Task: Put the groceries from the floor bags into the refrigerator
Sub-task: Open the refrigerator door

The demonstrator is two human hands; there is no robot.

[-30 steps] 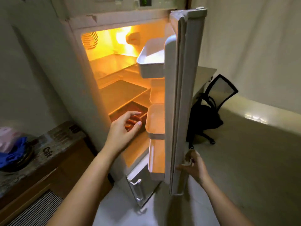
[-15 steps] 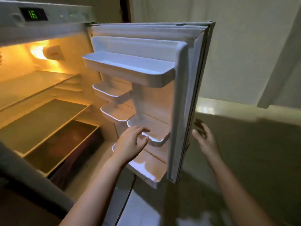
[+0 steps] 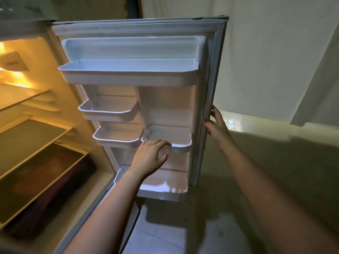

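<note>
The refrigerator door stands wide open in front of me, its white door bins all empty. My left hand rests its fingers over the front rim of a small door bin low on the door's right side. My right hand holds the door's outer edge at mid height, thumb on the inner gasket. The lit fridge interior at the left has bare glass shelves and a dark drawer at the bottom. No groceries or bags are in view.
A long top door bin juts out at head height. Two small bins sit on the door's left side and a wide bin at the bottom. White floor tiles lie below; a pale curtain hangs behind the door.
The door has swung further open and my view has turned toward its inside. My left hand moved from the fridge cavity to the small door bin; my right hand rose up the door edge.
</note>
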